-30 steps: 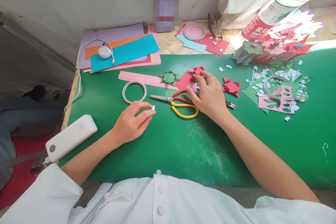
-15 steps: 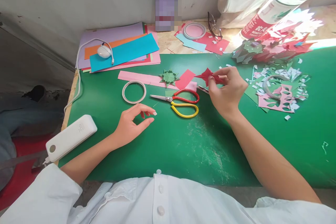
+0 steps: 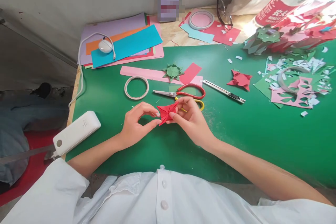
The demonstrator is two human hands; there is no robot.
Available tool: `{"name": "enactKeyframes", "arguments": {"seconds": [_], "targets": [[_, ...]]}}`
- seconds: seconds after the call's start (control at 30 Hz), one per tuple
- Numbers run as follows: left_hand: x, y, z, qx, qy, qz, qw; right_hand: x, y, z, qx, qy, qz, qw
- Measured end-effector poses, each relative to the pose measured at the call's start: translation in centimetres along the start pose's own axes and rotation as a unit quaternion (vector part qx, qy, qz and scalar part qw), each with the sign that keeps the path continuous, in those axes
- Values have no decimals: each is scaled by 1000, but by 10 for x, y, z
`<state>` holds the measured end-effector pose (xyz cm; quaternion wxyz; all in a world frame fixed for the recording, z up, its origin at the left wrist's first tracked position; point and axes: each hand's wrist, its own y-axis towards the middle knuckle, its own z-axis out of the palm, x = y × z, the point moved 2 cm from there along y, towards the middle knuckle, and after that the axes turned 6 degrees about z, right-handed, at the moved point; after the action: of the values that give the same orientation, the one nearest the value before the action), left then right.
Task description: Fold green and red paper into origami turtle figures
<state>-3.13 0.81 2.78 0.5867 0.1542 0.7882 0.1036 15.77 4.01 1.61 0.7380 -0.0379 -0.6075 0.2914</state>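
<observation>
A red folded paper star (image 3: 168,112) is held above the green table, pinched by my right hand (image 3: 193,122) with the thumb on its creased face. My left hand (image 3: 138,124) is curled at the star's left corner, with a small white piece (image 3: 158,114) at its index fingertip. Whether the left thumb touches the star I cannot tell. Just behind lie scissors (image 3: 172,94) with one red and one yellow handle, the yellow one partly hidden by my right hand. Another red folded paper star (image 3: 240,79) lies to the right, near a utility knife (image 3: 223,91).
A tape roll (image 3: 136,88), a green folded star (image 3: 173,72) and a pink strip (image 3: 141,73) lie behind the hands. Coloured paper sheets (image 3: 126,50) are at back left, a power bank (image 3: 77,133) at left. Paper scraps (image 3: 291,92) and a bottle (image 3: 278,10) are at right.
My right hand has brought the red star left and nearer to me, beside my left hand. The utility knife and the other red star now show. The view has shifted slightly.
</observation>
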Motion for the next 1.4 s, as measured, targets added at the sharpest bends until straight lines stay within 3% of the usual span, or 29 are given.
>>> {"name": "enactKeyframes", "arguments": {"seconds": [0.13,0.37,0.47,0.53,0.67,0.73,0.83,0.87,0.93,1.07,1.17,1.4], "targets": [[-1,-4,2,17,55,44,997,-6,-2,4,42,9,39,998],[-2,-3,5,47,57,59,996,-3,-3,7,77,-29,62,995],[-2,-2,4,47,43,35,997,-3,-3,5,66,-59,43,995],[0,-3,3,52,33,-4,998,-2,-3,3,46,-142,-19,989],[1,-3,3,63,16,-55,996,3,-2,-3,-15,-328,-178,928],[1,-3,4,71,14,-58,996,7,-3,-5,-71,-403,-273,871],[0,-2,4,78,25,-42,996,10,-10,-4,-131,-496,-410,754],[-1,-2,4,78,28,-31,996,10,-12,-2,-132,-503,-429,739],[-1,-2,5,80,32,-7,996,10,-14,0,-114,-495,-435,743],[-3,-2,6,92,43,44,994,9,-14,4,-67,-448,-410,791],[-4,-1,6,94,44,72,992,12,-13,3,-42,-424,-401,811],[-6,-2,4,84,38,125,988,24,-15,-3,-58,-427,-425,796]]}}
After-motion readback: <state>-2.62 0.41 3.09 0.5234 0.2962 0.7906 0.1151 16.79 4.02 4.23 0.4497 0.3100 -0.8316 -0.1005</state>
